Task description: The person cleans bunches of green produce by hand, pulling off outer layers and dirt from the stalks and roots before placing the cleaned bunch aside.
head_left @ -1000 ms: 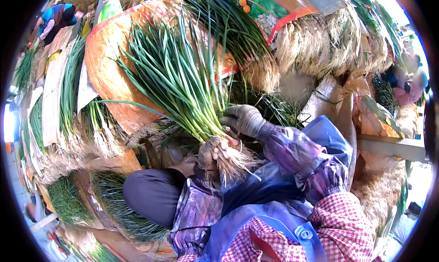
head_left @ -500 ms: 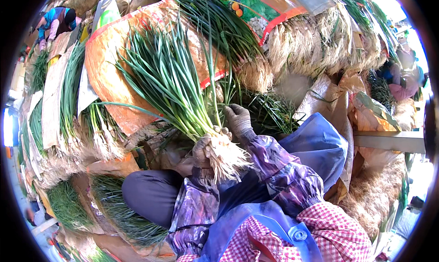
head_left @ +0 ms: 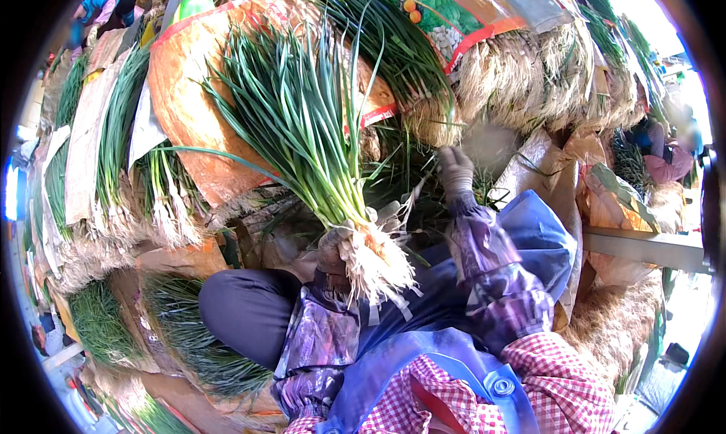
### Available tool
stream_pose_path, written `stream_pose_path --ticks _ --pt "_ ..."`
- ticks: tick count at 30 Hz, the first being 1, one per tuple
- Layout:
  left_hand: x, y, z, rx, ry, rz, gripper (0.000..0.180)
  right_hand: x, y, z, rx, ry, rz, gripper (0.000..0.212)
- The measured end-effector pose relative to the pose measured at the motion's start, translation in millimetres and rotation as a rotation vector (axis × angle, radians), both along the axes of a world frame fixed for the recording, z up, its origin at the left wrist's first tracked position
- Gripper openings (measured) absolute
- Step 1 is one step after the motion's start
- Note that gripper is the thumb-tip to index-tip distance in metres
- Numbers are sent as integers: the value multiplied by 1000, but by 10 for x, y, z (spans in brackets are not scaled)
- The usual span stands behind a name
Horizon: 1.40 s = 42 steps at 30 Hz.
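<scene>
My left hand point(head_left: 333, 254), in a dark glove, is closed round a bunch of green onions point(head_left: 302, 131) just above its pale roots. The long green leaves fan up and to the left, over an orange woven sack point(head_left: 181, 116). To the right of the bunch, my right hand point(head_left: 456, 173), in a grey glove, is beside a heap of loose green leaves point(head_left: 404, 161). Its fingers look drawn together; whether they hold anything is hidden. A pale, thin strand hangs in the gap between the bunch and my right hand.
More bundles of green onions point(head_left: 125, 131) lie in rows on the left, partly covered by sacking. Behind, rooty bundles point(head_left: 529, 74) lie under a printed sack point(head_left: 446, 14). A metal bar point(head_left: 643, 248) juts in at right. Other people point(head_left: 110, 10) are at far left and far right.
My right hand has moved away from the bunch, rightward and slightly up, to beside the heap of leaves. My left hand still grips the green onions in nearly the same place.
</scene>
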<state>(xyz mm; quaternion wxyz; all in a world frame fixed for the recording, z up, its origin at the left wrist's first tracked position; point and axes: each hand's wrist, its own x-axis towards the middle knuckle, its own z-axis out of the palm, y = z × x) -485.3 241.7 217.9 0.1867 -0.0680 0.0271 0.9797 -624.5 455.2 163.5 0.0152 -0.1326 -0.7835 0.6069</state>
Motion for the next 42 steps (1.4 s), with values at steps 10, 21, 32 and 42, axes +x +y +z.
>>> stream_pose_path --ticks 10,21,32,42 --pt "109 -140 -434 -11 16 -27 35 205 -827 679 204 -201 1145 34" --pt "-19 -184 -134 -130 343 246 63 -463 -215 354 1194 -233 1137 18" --pt "-201 42 -166 -217 -61 179 35 -1858 -351 50 590 -71 758 37" --pt "-128 119 -99 -416 -278 125 27 202 -562 795 698 -4 991 20"
